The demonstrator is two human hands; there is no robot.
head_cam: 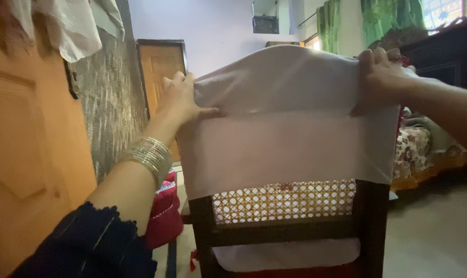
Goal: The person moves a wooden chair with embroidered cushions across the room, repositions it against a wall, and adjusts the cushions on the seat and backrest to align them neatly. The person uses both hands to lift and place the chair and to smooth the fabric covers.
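Observation:
A white cloth (285,144) hangs over the backrest of a dark wooden chair (370,226) with a woven cane panel (285,201). My left hand (182,98) grips the cloth's folded upper edge at the chair's left corner, thumb pressed across the fabric. My right hand (383,77) pinches the same edge at the right corner. Several bangles (148,154) circle my left wrist above a dark sleeve. More white cloth (285,255) shows below the backrest on the seat.
An orange wooden door (27,154) stands close on the left, with pale cloth (79,25) hanging above. A red bag (164,216) sits on the floor by the chair. A bed with a floral cover (419,154) is right, dark furniture (444,56) behind.

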